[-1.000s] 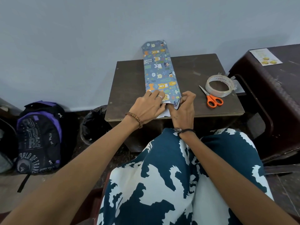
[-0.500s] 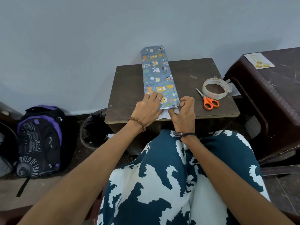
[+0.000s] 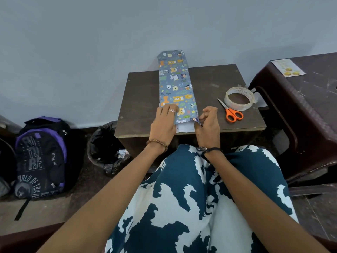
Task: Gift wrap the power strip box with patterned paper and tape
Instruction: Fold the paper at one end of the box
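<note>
Since half second ago: right hand slid off top to near-right corner, now pinching paper edge. Left hand flat, fingers straight, pressing wrapped box, lengthwise on small table. Step: folding near end flap, white inside showing. Next: crease, then reach right for tape beside scissors.

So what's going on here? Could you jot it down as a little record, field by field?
activity: gift wrapping at a small dark table
parcel: long box in blue animal-print paper, lying lengthwise, far end past the table's back edge
near end: white inside of the paper showing, not yet folded shut
left hand: fingers flat on the paper, pressing it down
right hand: pinching the paper's near right corner
tape roll: on the table, right of the parcel
scissors: orange handles, beside the tape
floor, left: backpack and bin
</note>
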Demonstrator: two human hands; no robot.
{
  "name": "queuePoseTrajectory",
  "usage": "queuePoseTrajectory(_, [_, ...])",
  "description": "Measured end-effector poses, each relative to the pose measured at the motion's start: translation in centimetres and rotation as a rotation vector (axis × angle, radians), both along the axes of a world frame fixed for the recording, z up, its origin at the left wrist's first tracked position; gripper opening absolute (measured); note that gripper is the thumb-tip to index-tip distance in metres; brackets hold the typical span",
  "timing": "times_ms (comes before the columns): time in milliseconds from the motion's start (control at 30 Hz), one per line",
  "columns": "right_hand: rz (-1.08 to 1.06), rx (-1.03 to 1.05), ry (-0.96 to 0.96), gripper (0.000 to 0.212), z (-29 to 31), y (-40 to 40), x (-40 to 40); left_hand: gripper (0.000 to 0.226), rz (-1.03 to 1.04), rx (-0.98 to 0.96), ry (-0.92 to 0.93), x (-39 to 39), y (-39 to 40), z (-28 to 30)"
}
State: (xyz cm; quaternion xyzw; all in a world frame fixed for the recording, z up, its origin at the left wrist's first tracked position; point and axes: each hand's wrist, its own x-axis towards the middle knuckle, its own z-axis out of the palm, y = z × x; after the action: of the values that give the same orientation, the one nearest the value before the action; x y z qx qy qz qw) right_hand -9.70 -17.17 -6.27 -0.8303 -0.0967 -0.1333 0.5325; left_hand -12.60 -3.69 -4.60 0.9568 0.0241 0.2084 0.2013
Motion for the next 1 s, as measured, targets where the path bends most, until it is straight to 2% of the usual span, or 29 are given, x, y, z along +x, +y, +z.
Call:
queuePoseTrajectory(133, [0.096,-0.054,-0.006,0.032,0.4,-0.7,-0.2,0.045,-0.110,-0.391,0.046,-0.8,1.8,-0.1])
queuePoseTrajectory(333, [0.073,-0.163,-0.097,0.027,0.6,-0.1,-0.8,0.050,0.073,-0.677,-0.005,-2.8,1.6,-1.9])
queuePoseTrajectory(400, [0.049,-0.191,-0.097,0.028,0.6,0.2,-0.8,0.058,0.147,-0.704,0.003,-2.6,0.8,-2.1])
queuePoseTrajectory(467, [0.047,-0.213,-0.090,0.028,0.5,0.3,-0.7,0.063,0.242,-0.640,0.009,-2.0,0.2,-2.0])
queuePoseTrajectory(600, [0.046,-0.205,-0.077,0.025,0.3,0.3,-0.6,0.053,0.348,-0.529,-0.054,-1.1,-0.3,-1.8])
queuePoseTrajectory(700, [0.046,-0.166,-0.083,0.023,0.5,0.2,-0.6,0.042,0.338,-0.536,-0.104,-1.3,-0.2,-2.2])
queuePoseTrajectory(833, [0.054,-0.150,-0.079,0.017,0.6,0.0,-0.6,0.035,0.259,-0.729,-0.174,-1.8,0.5,-2.4])
queuePoseTrajectory(900, [0.041,-0.167,-0.069,0.015,0.5,0.1,-0.5,0.034,0.219,-0.807,-0.185,-2.1,0.6,-2.3])
queuePoseTrajectory(1000, [0.054,-0.137,-0.075,0.017,0.3,-0.1,-0.4,0.038,0.156,-0.806,-0.167,-2.7,0.7,-2.5])
